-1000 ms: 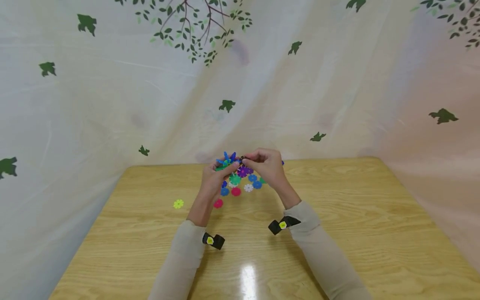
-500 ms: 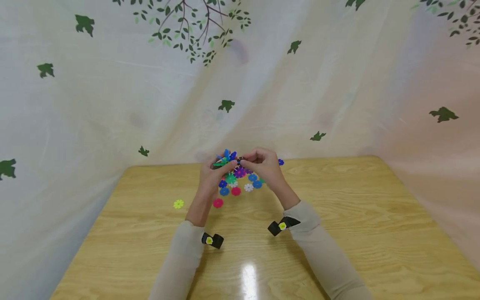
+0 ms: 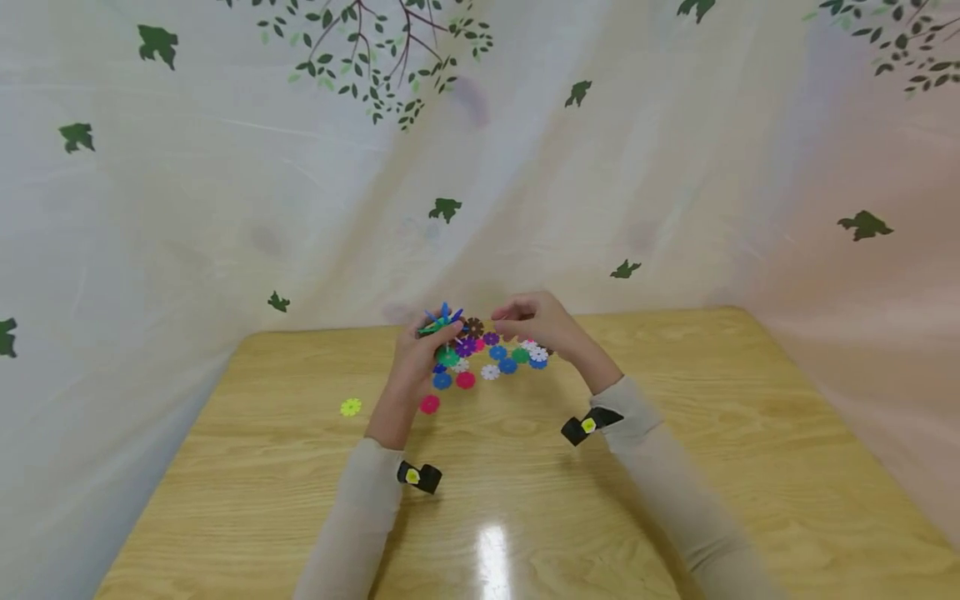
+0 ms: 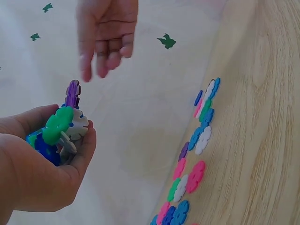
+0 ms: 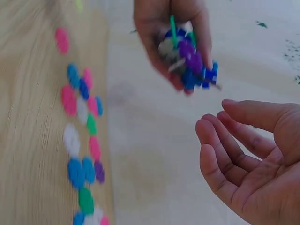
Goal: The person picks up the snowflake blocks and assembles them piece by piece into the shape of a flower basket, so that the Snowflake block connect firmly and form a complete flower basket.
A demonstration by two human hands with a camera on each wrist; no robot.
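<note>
1. The left hand holds a cluster of joined flower-shaped discs, its fingers curled around the lower side and its thumb laid against the cluster.
2. The cluster is held up off the table; in the head view it shows near the table's far edge.
3. Its discs are thin, with rounded petals and notches between them, and they meet at different angles, so some face the left wrist camera and others appear nearly edge-on.
4. In that view a green disc faces outward in front of a white disc, with a dark blue disc lower down in the palm.
5. A purple disc stands up at the top; in the head view, blue petals fan upward and a brown disc shows at the side towards the right hand.
6. The right hand is apart from the cluster, thumb and fingers gently bent and parted.
7. Loose discs in blue, pink, white, green and purple lie on the table, with a yellow disc well apart at the left.
</note>
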